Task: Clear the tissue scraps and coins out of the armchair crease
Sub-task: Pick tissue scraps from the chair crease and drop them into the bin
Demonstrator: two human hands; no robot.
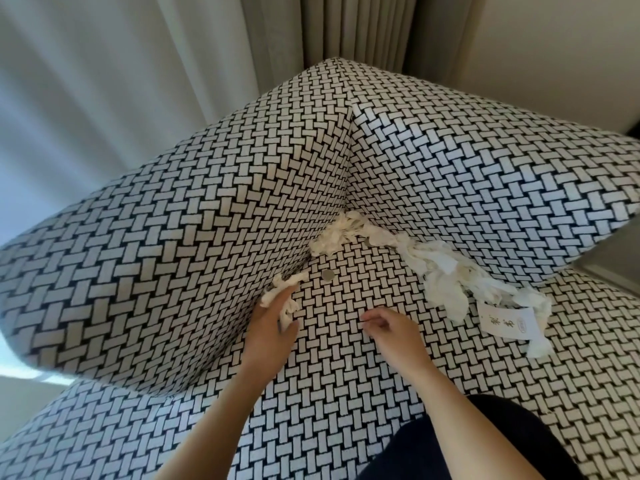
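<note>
— What are the hands doing?

— The left hand is gripping a crumpled white tissue scrap, right in the crease where the seat is meeting the side wall of the black-and-white woven-pattern armchair. The right hand is sitting just beside it over the seat, fingers loosely curled and holding nothing.

— And the rest of the mess?

— A small round silver coin is lying flat on the seat just beyond the left hand, apart from the scrap. Farther ahead of both hands, a cream tissue clump is sitting wedged in the back corner. Beyond the right hand, a long pile of torn white tissue is trailing along the other crease, and a white paper card with dark characters is lying on its near end.

— Anything behind?

— Grey pleated curtains are hanging beyond the chair.
</note>
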